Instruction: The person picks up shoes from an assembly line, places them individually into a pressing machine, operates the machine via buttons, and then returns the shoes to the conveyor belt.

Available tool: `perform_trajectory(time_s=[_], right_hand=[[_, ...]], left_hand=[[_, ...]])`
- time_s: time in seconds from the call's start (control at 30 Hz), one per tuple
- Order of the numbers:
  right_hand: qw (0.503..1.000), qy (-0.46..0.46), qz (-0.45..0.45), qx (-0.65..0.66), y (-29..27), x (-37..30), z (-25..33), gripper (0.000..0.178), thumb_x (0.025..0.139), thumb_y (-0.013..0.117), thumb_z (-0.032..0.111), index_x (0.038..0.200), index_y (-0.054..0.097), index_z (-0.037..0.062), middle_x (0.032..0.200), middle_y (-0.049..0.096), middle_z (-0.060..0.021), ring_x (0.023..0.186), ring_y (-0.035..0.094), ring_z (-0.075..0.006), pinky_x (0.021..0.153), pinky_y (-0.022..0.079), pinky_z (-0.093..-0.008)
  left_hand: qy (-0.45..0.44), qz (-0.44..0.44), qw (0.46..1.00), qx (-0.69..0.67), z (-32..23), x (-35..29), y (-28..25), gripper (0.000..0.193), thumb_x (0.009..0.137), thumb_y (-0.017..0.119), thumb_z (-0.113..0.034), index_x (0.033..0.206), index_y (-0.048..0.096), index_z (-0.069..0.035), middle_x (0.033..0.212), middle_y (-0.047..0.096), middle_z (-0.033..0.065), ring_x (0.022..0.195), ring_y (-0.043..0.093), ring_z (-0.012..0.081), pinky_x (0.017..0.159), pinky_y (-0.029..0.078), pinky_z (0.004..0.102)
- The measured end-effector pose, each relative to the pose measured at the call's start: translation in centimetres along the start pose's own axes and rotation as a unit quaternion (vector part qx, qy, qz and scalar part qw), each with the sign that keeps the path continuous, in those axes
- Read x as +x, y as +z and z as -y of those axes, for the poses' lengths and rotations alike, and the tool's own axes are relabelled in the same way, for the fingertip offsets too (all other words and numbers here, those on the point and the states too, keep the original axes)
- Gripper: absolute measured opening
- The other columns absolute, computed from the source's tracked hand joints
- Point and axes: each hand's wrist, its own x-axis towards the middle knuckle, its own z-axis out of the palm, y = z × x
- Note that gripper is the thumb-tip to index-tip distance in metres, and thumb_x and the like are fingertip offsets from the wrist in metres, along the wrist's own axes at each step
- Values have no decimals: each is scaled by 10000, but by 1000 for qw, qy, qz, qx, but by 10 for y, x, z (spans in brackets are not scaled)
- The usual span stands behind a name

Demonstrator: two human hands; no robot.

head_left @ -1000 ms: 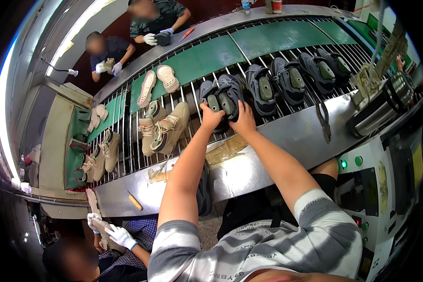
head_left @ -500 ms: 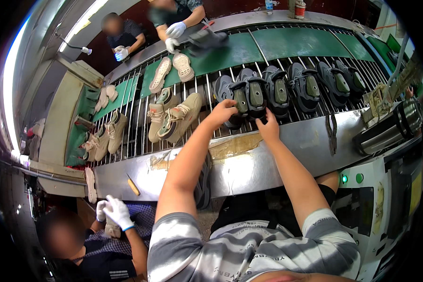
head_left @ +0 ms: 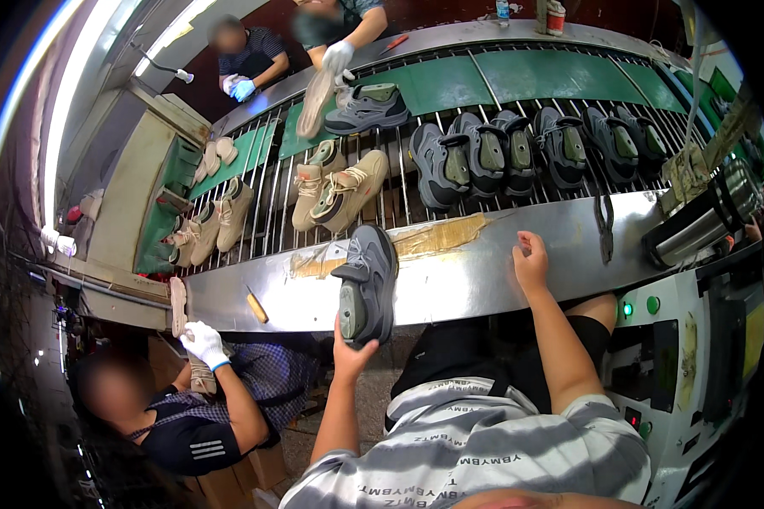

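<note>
My left hand (head_left: 351,355) grips a dark grey shoe (head_left: 380,288) by its heel end, over the near metal ledge. The shoe's toe points away from me, and a green last (head_left: 353,312) fills its opening. My right hand (head_left: 530,265) is above the ledge to the right, holding nothing, its fingers loosely curled with a gap at the thumb. Beyond it, several similar grey shoes (head_left: 560,148) with green lasts stand in a row on the roller rack. Two beige shoes (head_left: 348,191) sit on the rack left of that row.
A yellow-handled tool (head_left: 256,307) and a pale sole (head_left: 178,305) lie at the ledge's left. Pliers (head_left: 603,225) and a steel flask (head_left: 705,222) are at right. Across the rack, a gloved person holds a sole (head_left: 316,103) beside a grey shoe (head_left: 367,110). A gloved co-worker (head_left: 204,346) sits near left.
Both my hands have left the shoe row and come nearer; the left now grips the shoe from the ledge. The far person's moving shoe now rests on the green sheet, and they lift a sole.
</note>
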Motion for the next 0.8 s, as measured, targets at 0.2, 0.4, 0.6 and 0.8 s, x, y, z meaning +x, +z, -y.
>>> perform_trajectory(time_s=[0.2,0.4,0.6,0.8], right_hand=[[997,-37,35,-63,8,-3,6,205,737,598,46,939,629,34,936,614,-92,828,605,-234,758,489,-312],[997,-37,28,-68,13,-2,8,94,733,597,51,822,625,35,826,605,-81,716,604,-228,674,494,-315],[996,-16,44,-78,12,-2,10,70,736,593,56,797,624,41,805,599,-80,704,605,-226,662,490,-313],[997,-24,48,-63,15,-1,11,62,740,591,55,792,622,41,786,596,-82,696,603,-235,649,486,-321]], left_hand=[[43,-58,997,-13,18,51,34,838,695,761,-83,1400,315,-7,1252,495,135,1126,503,230,978,389,339],[54,-75,995,-47,26,83,55,849,693,761,-72,1405,302,0,1264,477,135,1146,487,228,986,380,331],[40,-69,995,-65,19,95,59,850,692,765,-61,1408,311,0,1252,486,129,1133,495,226,973,395,322],[19,-57,997,-53,22,93,49,821,679,738,-9,1403,349,7,1255,504,137,1119,512,224,959,406,323]])
